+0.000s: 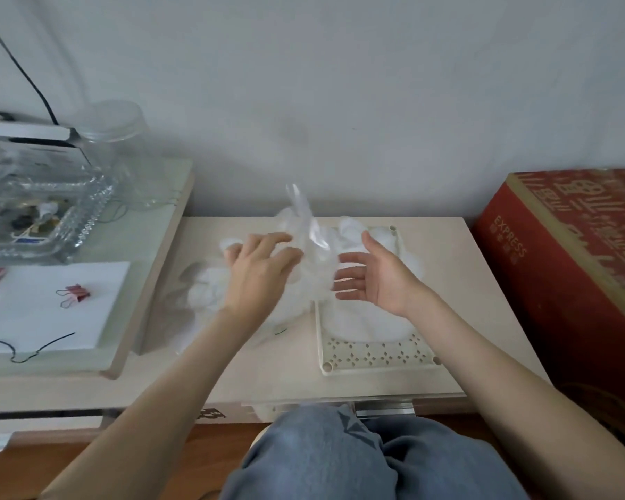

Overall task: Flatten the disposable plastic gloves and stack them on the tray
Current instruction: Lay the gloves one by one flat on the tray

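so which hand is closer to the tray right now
Right. The right hand hovers over the tray, above its left half. The left hand is off the tray's left edge, over the loose gloves.

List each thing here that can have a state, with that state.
left hand, pinching the glove
right hand, open, palm beside the glove
glove, crumpled, held in the air
tray, holding flattened gloves
loose gloves, heaped left of tray
jar, lid on
binder clip, lying on white paper
red box, closed
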